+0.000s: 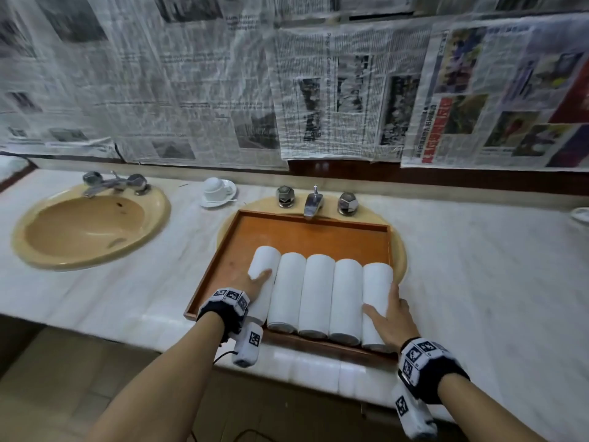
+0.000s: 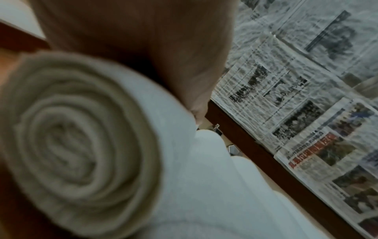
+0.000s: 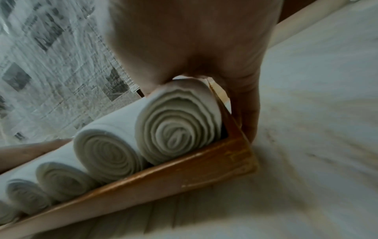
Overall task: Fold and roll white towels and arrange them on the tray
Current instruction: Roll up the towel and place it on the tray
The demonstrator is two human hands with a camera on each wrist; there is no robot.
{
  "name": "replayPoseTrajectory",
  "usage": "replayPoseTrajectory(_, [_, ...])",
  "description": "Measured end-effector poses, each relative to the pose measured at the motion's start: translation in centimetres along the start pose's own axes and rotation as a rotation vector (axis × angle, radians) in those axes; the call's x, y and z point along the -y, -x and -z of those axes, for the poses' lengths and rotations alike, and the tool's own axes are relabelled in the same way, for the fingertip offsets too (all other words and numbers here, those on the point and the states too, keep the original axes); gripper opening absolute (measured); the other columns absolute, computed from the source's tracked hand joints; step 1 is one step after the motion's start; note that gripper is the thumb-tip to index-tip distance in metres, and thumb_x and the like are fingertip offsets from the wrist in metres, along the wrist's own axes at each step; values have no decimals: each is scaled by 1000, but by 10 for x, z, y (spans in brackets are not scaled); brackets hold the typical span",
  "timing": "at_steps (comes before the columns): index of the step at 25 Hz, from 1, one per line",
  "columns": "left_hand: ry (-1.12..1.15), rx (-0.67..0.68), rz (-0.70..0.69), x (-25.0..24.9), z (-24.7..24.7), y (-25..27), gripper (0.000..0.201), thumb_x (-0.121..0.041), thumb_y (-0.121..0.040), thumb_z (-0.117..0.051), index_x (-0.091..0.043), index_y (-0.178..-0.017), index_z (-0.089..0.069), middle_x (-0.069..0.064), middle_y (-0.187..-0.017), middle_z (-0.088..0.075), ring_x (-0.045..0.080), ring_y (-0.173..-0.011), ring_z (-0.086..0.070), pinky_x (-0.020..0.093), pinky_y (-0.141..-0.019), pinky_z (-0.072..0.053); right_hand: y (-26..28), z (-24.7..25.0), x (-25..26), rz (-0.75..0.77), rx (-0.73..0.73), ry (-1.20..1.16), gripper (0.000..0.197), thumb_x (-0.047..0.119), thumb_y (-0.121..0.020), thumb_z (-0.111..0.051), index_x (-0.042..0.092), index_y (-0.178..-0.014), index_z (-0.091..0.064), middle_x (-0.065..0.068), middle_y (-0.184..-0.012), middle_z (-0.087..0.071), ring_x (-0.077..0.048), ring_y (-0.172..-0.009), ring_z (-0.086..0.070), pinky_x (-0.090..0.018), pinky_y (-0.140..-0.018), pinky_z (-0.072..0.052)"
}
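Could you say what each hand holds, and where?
The left hand clasps the leftmost rolled white towel, the right hand the rightmost rolled white towel, each by its near half; right fingers lie outside the orange wooden tray.

left hand (image 1: 255, 283) cupped over leftmost roll (image 1: 264, 261) | right hand (image 1: 392, 320) cupped over rightmost roll (image 1: 377, 282) | forearms reach forward
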State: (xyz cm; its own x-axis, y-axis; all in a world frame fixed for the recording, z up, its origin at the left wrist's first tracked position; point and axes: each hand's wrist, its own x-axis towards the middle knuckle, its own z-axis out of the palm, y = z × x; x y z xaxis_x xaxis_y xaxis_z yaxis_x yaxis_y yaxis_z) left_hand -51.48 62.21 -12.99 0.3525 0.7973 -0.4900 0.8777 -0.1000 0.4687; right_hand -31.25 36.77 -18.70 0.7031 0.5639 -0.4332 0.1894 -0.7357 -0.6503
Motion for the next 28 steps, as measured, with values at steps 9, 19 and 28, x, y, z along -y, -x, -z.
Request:
replayPoseTrajectory(9, [49,24,14,13,-1,-16,75,-59,-93,-47,-1,-139,-39,15,-117,-60,30,-95,-60,31,-72,-41,-3,-4,0,3,-35,-55,90,55,-88,-56,32,-151,3,-14,-147,-36,-35,-126,-46,-48,-104,-40])
replayPoseTrajectory(19, [-144,-12,-62,9,0,-12,56,-48,-102,-32,-1,-119,-57,14,-112,-63,26,-84,-53,30,-74,-35,-1,-6,4,-21,-54,-81,86,53,-91,-53,29,-152,2,-15,-147,-36,-35,-126,-45,-48,-105,-39])
replayPoseTrajectory(28, [-77,-72,-56,17,-8,-14,54,-49,-101,-34,-5,-116,-60,13,-107,-65,27,-85,-56,35,-74,-37,1,-4,10,-38,-29,-43,85,53,-94,-48,24,-153,6,-17,-150,-31,-36,-129,-43,-46,-105,-38])
